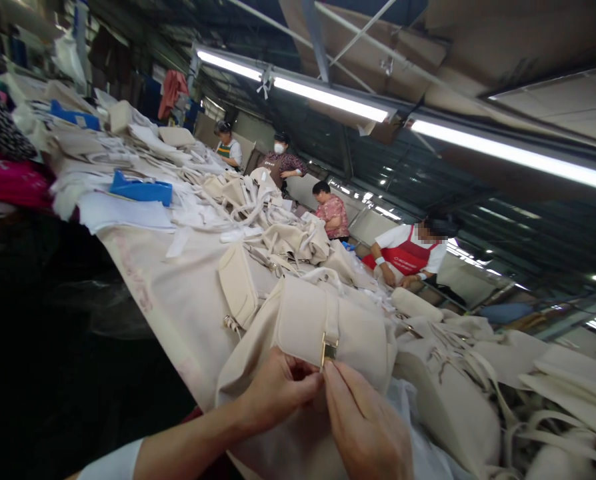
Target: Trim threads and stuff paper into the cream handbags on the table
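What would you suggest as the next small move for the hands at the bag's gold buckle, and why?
Perhaps steady the flap with the left hand while the right hand gently adjusts the gold buckle: both hands sit close together at its lower end, and the strap runs down to it.

A person's left hand (278, 388) grips the flap (301, 317) of a cream bag (365, 330) at its lower edge; the right hand (371, 423) has its fingertips at the gold buckle (330, 349). Similar bags (451, 397) crowd the long table (171, 283). Beyond, under bright tube lights (328, 100), are four co-workers (333, 215), the nearest in a red apron (407, 255).
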Demonstrator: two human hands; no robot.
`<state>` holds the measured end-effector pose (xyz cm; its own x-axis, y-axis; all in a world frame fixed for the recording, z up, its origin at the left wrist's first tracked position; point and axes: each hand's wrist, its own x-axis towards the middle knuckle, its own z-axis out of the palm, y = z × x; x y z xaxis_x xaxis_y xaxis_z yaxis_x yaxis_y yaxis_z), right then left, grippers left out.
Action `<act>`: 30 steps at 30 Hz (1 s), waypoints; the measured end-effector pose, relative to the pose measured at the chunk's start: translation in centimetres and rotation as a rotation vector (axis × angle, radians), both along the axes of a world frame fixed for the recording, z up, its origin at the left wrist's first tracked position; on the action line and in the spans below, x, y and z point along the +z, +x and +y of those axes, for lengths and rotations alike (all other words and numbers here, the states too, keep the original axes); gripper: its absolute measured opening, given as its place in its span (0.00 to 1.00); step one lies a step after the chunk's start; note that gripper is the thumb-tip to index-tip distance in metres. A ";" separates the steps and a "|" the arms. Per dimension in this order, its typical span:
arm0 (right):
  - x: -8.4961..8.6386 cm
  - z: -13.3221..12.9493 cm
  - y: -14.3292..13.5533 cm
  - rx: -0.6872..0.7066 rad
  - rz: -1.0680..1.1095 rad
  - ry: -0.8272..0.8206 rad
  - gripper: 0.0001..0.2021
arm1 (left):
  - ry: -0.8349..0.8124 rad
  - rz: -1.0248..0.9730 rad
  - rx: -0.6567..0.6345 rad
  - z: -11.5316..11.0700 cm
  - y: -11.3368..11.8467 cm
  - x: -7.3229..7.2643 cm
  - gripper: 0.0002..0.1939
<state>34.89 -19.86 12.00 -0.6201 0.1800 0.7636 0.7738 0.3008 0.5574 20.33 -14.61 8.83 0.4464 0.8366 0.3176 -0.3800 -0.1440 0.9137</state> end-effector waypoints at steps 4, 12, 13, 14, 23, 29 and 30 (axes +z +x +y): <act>0.6 -0.5 -0.8 -0.135 -0.082 0.004 0.16 | 0.113 0.015 0.075 -0.1 0.7 -0.3 0.18; 2.0 0.2 -1.5 -0.135 -0.042 -0.110 0.19 | 0.283 0.107 0.135 0.1 0.2 -0.8 0.14; 2.2 0.4 -1.3 -0.119 -0.033 -0.143 0.19 | 0.289 0.109 0.145 0.1 0.1 -0.8 0.14; 2.3 0.6 -1.2 -0.105 -0.029 -0.189 0.19 | 0.291 0.110 0.151 0.1 0.1 -0.8 0.14; 3.1 1.3 -0.4 -0.233 0.000 -0.135 0.20 | 0.189 0.030 0.102 -0.3 0.5 -0.6 0.10; 1.7 0.0 1.1 -0.141 0.006 -0.107 0.15 | 0.222 0.054 0.153 -0.5 0.7 -0.7 0.11; 1.3 -0.4 1.1 -0.128 -0.028 -0.093 0.16 | 0.271 0.059 0.177 -0.5 0.9 -0.6 0.11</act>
<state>36.00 -20.26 13.29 -0.6084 0.3282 0.7226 0.7936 0.2519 0.5538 21.19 -15.15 8.22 0.3260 0.7915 0.5170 -0.2751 -0.4438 0.8529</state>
